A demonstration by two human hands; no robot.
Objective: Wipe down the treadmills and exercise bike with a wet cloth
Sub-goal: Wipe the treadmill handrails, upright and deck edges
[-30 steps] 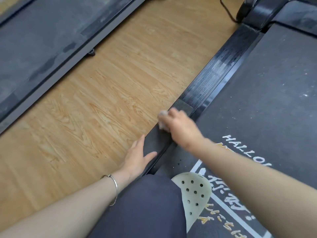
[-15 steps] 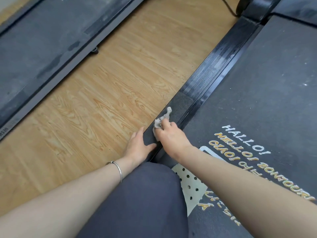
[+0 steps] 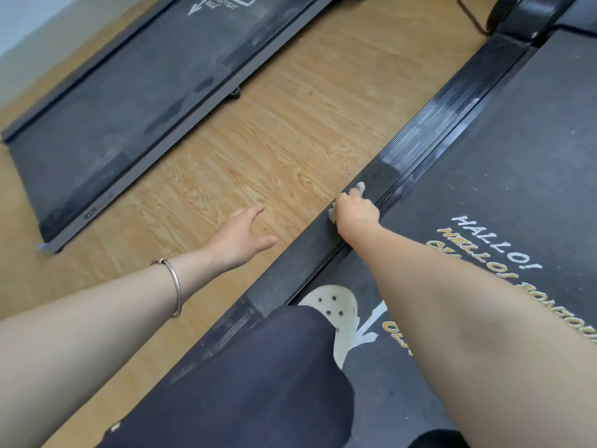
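Note:
My right hand (image 3: 357, 211) grips a small grey cloth (image 3: 360, 188) and presses it on the black left side rail (image 3: 416, 137) of the near treadmill. That treadmill's dark belt (image 3: 504, 176) carries white and yellow lettering. My left hand (image 3: 240, 236) hovers above the wooden floor, left of the rail, fingers straight and holding nothing. A second treadmill (image 3: 135, 92) lies flat at the upper left.
Wooden floor (image 3: 274, 140) runs between the two treadmills. My dark-trousered knee (image 3: 258, 376) and a white perforated clog (image 3: 336, 308) rest on the near treadmill. A black cable (image 3: 465, 14) and the treadmill's upright base (image 3: 529, 17) are at the top right.
My left hand has lifted off the side rail and moved left over the floor. My right hand keeps the cloth on the rail. The view has pulled back and upward.

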